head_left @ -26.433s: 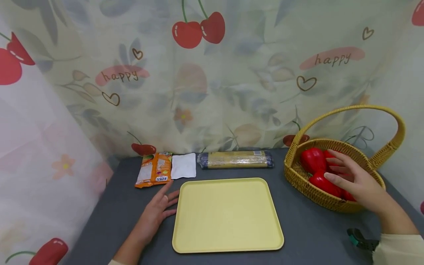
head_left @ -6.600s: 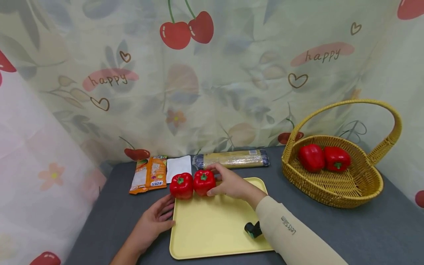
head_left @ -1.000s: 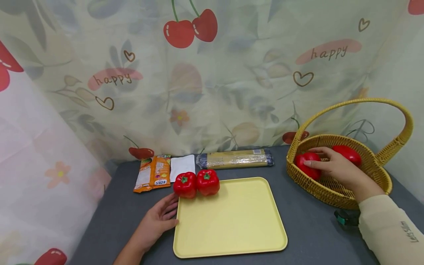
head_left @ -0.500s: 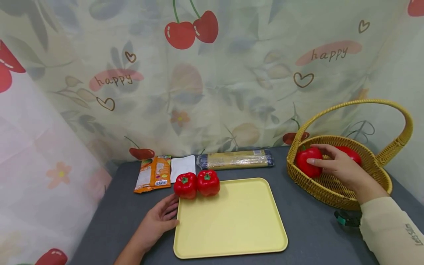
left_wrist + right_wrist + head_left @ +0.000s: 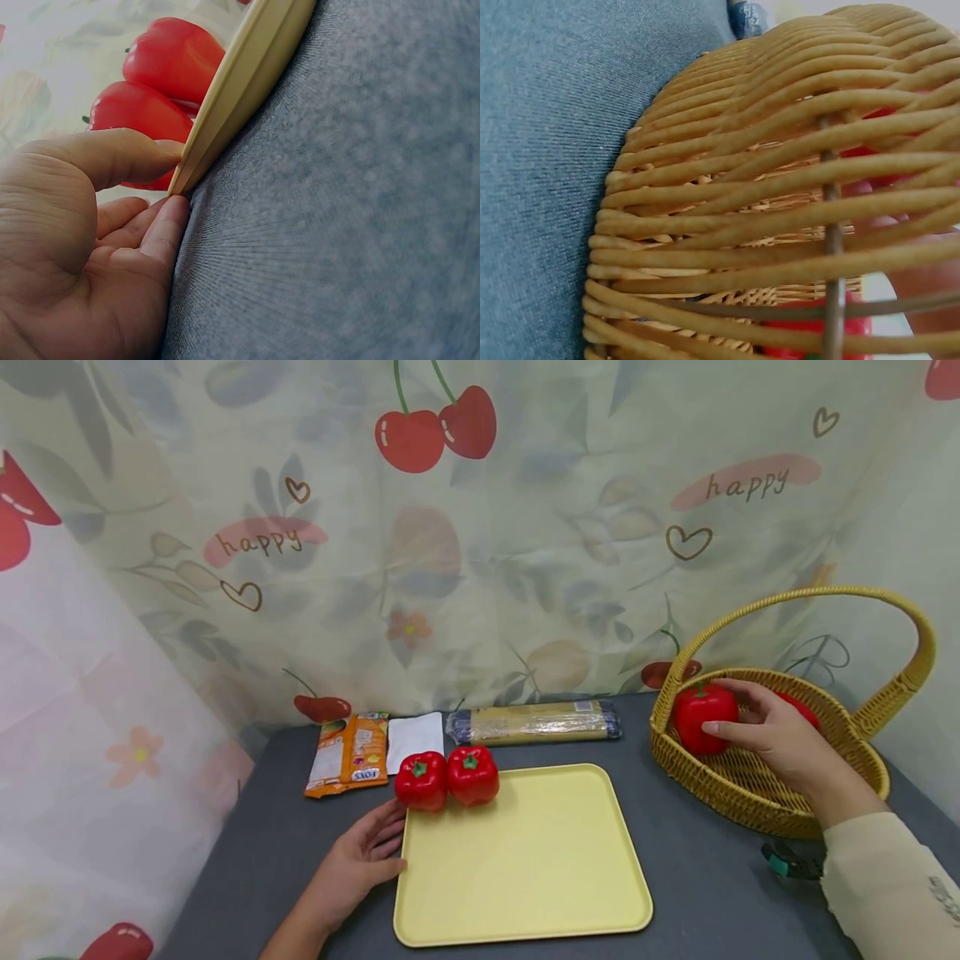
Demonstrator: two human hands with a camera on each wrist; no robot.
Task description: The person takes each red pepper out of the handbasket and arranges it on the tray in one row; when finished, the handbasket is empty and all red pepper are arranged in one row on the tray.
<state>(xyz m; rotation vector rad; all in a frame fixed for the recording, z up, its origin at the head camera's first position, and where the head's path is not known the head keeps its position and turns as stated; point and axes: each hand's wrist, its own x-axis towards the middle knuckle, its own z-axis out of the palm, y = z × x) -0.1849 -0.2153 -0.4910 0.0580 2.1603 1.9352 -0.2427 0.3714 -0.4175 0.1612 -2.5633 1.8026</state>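
In the head view, my right hand [image 5: 772, 731] grips a red bell pepper [image 5: 702, 722], stem up, inside the wicker basket [image 5: 750, 806]. Thumb and fingers hold its right side. Another red bell pepper [image 5: 798, 706] lies behind that hand, mostly hidden. The basket's woven wall [image 5: 727, 202] blocks much of the right wrist view. My left hand [image 5: 356, 860] rests at the left edge of a yellow tray [image 5: 525, 860], thumb tip and extended fingers touching its rim [image 5: 225, 97]. Two red bell peppers, a left one [image 5: 421, 782] and a right one [image 5: 472, 775], stand side by side at the tray's far left corner.
Behind the tray lie an orange snack packet [image 5: 348, 756], a white square packet [image 5: 415, 742] and a long plastic-wrapped package [image 5: 534, 723]. The basket's tall handle [image 5: 825, 593] arches over it. A patterned curtain [image 5: 495, 568] hangs behind the dark grey table [image 5: 300, 827].
Two peppers went from basket to tray earlier. Over the last second my right hand has tipped the gripped pepper upright and raised it slightly. The left hand stays at the tray.
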